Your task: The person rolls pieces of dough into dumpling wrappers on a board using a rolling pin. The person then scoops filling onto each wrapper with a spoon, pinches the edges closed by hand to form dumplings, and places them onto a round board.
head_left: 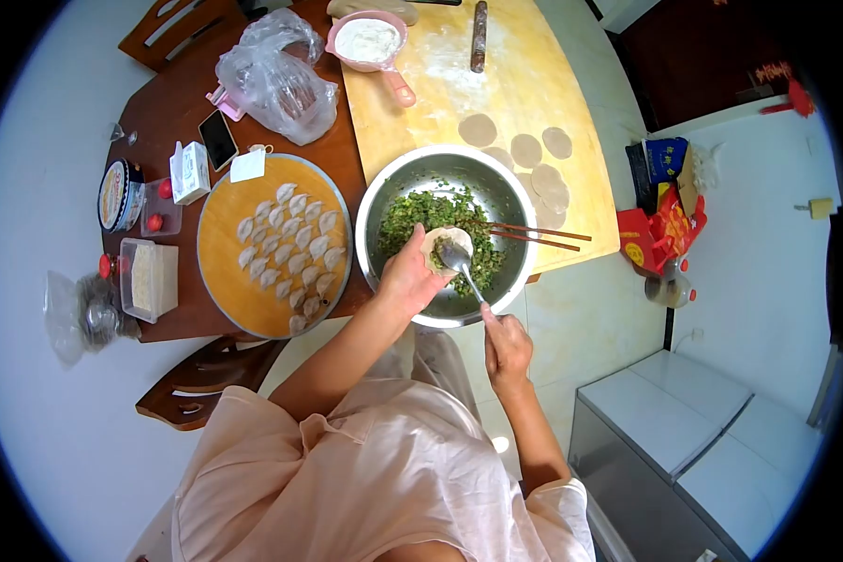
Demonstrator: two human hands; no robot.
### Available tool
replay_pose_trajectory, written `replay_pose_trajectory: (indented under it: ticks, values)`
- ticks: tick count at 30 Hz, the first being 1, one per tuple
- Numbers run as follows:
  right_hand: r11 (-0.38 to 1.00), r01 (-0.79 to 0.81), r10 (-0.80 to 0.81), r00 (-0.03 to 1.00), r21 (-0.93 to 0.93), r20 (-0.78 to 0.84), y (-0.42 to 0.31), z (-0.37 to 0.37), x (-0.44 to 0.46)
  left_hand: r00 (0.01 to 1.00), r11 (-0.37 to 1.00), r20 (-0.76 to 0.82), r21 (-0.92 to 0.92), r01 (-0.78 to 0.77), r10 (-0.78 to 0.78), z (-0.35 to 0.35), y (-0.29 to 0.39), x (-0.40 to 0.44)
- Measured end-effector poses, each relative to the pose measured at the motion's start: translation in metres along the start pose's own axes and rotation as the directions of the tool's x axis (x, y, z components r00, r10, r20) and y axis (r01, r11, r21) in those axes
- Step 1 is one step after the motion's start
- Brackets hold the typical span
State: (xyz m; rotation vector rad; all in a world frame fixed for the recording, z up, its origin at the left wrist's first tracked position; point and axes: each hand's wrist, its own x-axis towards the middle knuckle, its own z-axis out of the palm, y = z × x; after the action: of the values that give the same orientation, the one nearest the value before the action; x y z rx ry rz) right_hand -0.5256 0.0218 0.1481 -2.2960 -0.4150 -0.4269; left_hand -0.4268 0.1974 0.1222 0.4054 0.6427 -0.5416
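My left hand (409, 274) holds a round dumpling wrapper (437, 245) over a large steel bowl (395, 169). Chopped green filling (412, 212) lies in the bowl. A metal spoon (469, 279) is gripped by its handle in my right hand (507, 348), its head pressed down on the wrapper, where some filling shows. A pair of chopsticks (553, 236) leans across the bowl's right rim. To the left, folded dumplings (290, 228) sit in rows on a round board (225, 215). Flat wrappers (526, 151) lie on the wooden board (590, 201) to the right, several overlapping.
Beyond the bowl are a pink scoop of flour (367, 41), a rolling pin (479, 37) and a plastic bag (281, 80). A phone (218, 140), a tissue box (190, 173) and a plastic container (150, 278) stand on the left. A chair (206, 379) is tucked at the near left.
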Motion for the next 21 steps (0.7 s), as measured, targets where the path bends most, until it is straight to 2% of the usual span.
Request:
replay_pose_trajectory:
  ticks: [2,5,7,8,10,11,16,21]
  values:
    - [1.000,0.025,-0.025,0.999,-0.011,0.041,-0.002,-0.002,-0.004,0.999,0.999,0.002,-0.003,-0.034,0.034,-0.007,0.005,-0.003]
    - [0.995,-0.098,0.098,0.995,-0.011,0.015,-0.006,-0.008,-0.010,0.988,0.988,0.048,-0.058,-0.145,0.148,-0.039,0.016,-0.004]
    - [0.979,-0.206,0.202,0.969,0.009,0.140,-0.006,-0.007,-0.015,0.967,0.969,-0.057,0.001,-0.248,0.248,-0.041,0.029,-0.018]
    - [0.971,-0.237,0.231,0.952,0.005,0.203,-0.002,-0.002,-0.022,0.951,0.953,-0.062,0.051,-0.300,0.303,-0.053,0.034,-0.022]
    - [0.949,-0.314,0.308,0.900,-0.030,0.310,0.000,0.007,-0.033,0.936,0.947,-0.159,-0.018,-0.320,0.314,-0.061,0.044,-0.036]
    - [0.940,-0.340,0.331,0.890,-0.030,0.313,0.000,0.010,-0.037,0.925,0.941,-0.210,-0.051,-0.333,0.316,-0.067,0.048,-0.043]
    - [0.877,-0.480,0.457,0.832,-0.005,0.316,-0.014,0.029,-0.038,0.924,0.940,-0.197,-0.026,-0.339,0.327,-0.100,0.051,-0.055]
    - [0.886,-0.464,0.447,0.860,0.015,0.247,-0.021,0.061,-0.038,0.921,0.946,-0.240,-0.036,-0.323,0.306,-0.103,0.049,-0.067]
